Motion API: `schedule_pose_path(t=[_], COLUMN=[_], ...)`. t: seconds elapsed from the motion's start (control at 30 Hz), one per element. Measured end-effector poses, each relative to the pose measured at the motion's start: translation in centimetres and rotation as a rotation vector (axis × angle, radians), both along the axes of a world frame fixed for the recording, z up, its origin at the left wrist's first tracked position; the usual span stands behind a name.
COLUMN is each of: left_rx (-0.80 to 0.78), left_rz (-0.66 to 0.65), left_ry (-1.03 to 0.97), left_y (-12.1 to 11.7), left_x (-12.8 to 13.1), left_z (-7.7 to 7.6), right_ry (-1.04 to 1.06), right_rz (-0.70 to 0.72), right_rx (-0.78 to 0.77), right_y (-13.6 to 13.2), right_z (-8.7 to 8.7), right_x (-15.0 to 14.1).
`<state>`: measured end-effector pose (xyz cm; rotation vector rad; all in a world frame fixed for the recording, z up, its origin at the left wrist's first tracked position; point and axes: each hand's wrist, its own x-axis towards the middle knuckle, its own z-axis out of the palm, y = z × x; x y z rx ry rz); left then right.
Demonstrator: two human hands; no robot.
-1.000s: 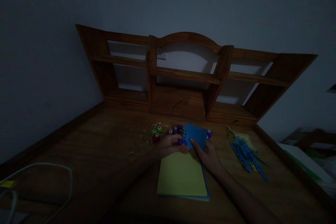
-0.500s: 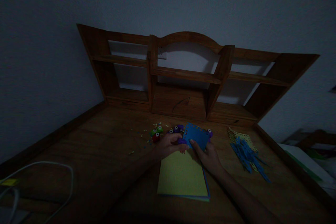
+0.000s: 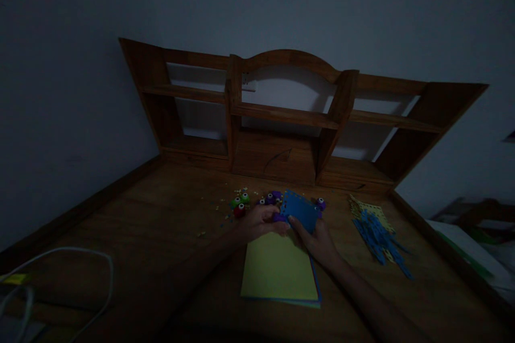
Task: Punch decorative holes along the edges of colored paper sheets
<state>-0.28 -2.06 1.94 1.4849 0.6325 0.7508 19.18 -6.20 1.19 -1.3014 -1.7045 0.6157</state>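
Observation:
My left hand (image 3: 259,223) is closed around a small purple paper punch (image 3: 278,217) pressed against the edge of a blue paper sheet (image 3: 300,210). My right hand (image 3: 317,238) pinches that blue sheet from below, thumb on its lower left part; its edge shows a row of punched holes. Both hands hover over the far end of a yellow sheet (image 3: 278,268) that tops a small stack of coloured paper on the wooden desk (image 3: 161,236).
Several small punches, green (image 3: 243,198), red (image 3: 238,210) and purple (image 3: 321,203), lie beyond my hands among paper confetti (image 3: 219,209). A pile of blue and yellow punched strips (image 3: 376,228) lies at right. A wooden shelf unit (image 3: 289,118) backs the desk. A white cable (image 3: 80,257) loops at left.
The blue sheet has tilted and shifted slightly toward me, and my right hand has slid a little left along it. My left hand stays on the punch.

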Motion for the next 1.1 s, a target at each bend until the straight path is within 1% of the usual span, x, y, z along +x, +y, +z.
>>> schedule_pose_path(t=[0.13, 0.23, 0.37, 0.53, 0.7, 0.9, 1.0, 1.1], left_rx=[-0.056, -0.049, -0.011, 0.027, 0.07, 0.077, 0.054, 0.037], left_rz=[-0.057, -0.077, -0.066, -0.023, 0.012, 0.036, 0.056, 0.045], left_ry=[0.001, -0.019, -0.031, -0.004, 0.002, -0.03, -0.035, -0.035], left_y=[-0.1, -0.1, 0.0, -0.1, -0.3, 0.0, 0.5, 0.7], left_x=[-0.1, 0.0, 0.1, 0.1, 0.1, 0.3, 0.3, 0.2], left_z=[0.2, 0.1, -0.4, -0.3, -0.4, -0.7, -0.8, -0.8], right_ry=[-0.024, -0.027, -0.029, -0.013, 0.005, 0.007, -0.001, 0.015], right_rz=[0.008, 0.012, 0.016, 0.072, 0.053, 0.082, 0.091, 0.08], right_rx=[-0.025, -0.027, -0.026, -0.059, -0.056, -0.068, -0.063, -0.069], right_y=[0.0, 0.1, 0.1, 0.1, 0.1, -0.1, -0.2, -0.2], right_z=[-0.1, -0.2, -0.3, -0.3, -0.4, -0.2, 0.1, 0.4], right_x=[0.2, 0.3, 0.2, 0.0, 0.0, 0.0, 0.0, -0.1])
